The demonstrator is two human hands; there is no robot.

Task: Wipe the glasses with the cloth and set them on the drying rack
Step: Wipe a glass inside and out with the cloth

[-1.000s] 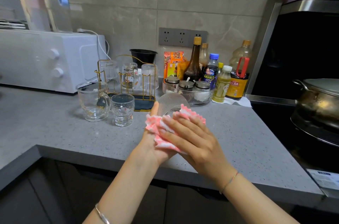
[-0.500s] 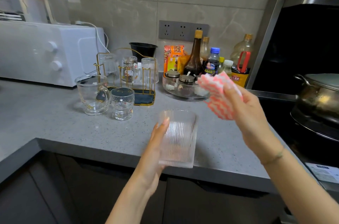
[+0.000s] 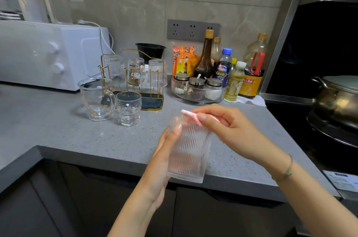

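Head view: three glasses (image 3: 136,72) on the gold wire rack (image 3: 153,104) at eleven o'clock, two more glasses (image 3: 128,107) beside it; your left hand (image 3: 164,151) grips one ribbed clear glass (image 3: 188,151) centre-frame, your right hand (image 3: 228,130) pinches the pink-white cloth (image 3: 190,115) at its rim

Ribbed clear glass (image 3: 188,149) — pink-and-white cloth (image 3: 190,115) — speckled grey counter (image 3: 58,134).

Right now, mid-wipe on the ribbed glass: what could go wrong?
1. The left hand alone holds the ribbed glass, whose base hangs past the countertop edge; the right hand pushing the cloth at the rim might knock it loose.
2. A mug and a small glass stand in front of the drying rack; reaching over could tip them.
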